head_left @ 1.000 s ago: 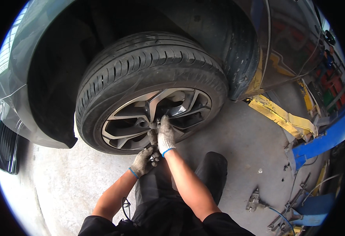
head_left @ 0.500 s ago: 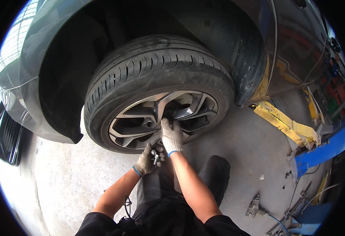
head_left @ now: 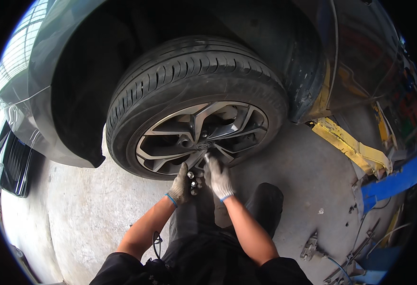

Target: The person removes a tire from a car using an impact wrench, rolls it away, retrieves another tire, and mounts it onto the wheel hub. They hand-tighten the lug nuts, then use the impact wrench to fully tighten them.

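A car wheel (head_left: 196, 116) with a black tyre (head_left: 196, 78) and a silver and dark spoked rim sits in the wheel arch, in front of me. My left hand (head_left: 182, 185), in a pale knitted glove, is closed around several shiny metal wheel bolts (head_left: 191, 175) just below the rim's lower edge. My right hand (head_left: 218, 175), gloved the same way, is beside it with fingers pinched together near the lower spokes, below the hub. What those fingertips hold, if anything, is too small and blurred to name.
The dark car body (head_left: 37, 118) curves around the wheel. To the right a yellow lift arm (head_left: 351, 145) reaches toward the car's underside, joined to a blue part (head_left: 391, 183). An air tool (head_left: 309, 246) with a blue hose lies on the concrete floor (head_left: 108, 204).
My right hand has drawn back from the wheel's hub, down and a little right, uncovering the centre. My left hand still holds the bolts, and the view has shifted slightly.
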